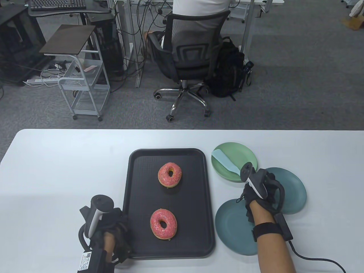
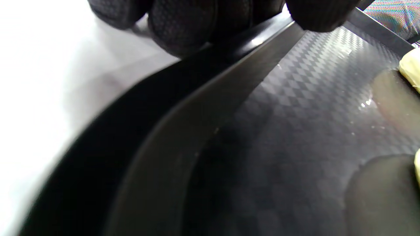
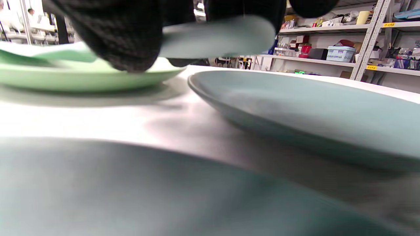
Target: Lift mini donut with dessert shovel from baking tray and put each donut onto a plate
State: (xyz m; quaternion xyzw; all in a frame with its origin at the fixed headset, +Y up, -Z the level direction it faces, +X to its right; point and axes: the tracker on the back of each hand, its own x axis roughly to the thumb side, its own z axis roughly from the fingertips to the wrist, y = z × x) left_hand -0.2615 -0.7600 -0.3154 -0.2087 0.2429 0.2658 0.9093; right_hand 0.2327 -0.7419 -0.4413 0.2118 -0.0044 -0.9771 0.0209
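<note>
Black rectangular plastic baking tray (image 1: 133,199) at lower centre of the table view, on a white table (image 1: 57,170). Two pink-frosted ring donuts with sprinkles on it, apart from each other: one (image 1: 169,175) toward the tray's upper middle, the other (image 1: 163,223) lower down. Left hand (image 1: 112,227) in a black sensor glove at the tray's lower left corner; in the left wrist view, fingertips (image 2: 182,26) curled over the tray's raised rim (image 2: 229,82), gripping it. To the right of the tray, three round plates: a light green one (image 1: 244,153) uppermost, a teal one (image 1: 293,193) right of it and lower, another teal one (image 1: 230,227) nearest the bottom edge. Pale blue flat-bladed dessert shovel (image 1: 224,160) lying across the green plate, blade toward upper left. Right hand (image 1: 263,184) at the shovel's handle end; in the right wrist view, gloved fingers (image 3: 124,39) closed around the pale handle (image 3: 223,36) just above the green plate's rim.
</note>
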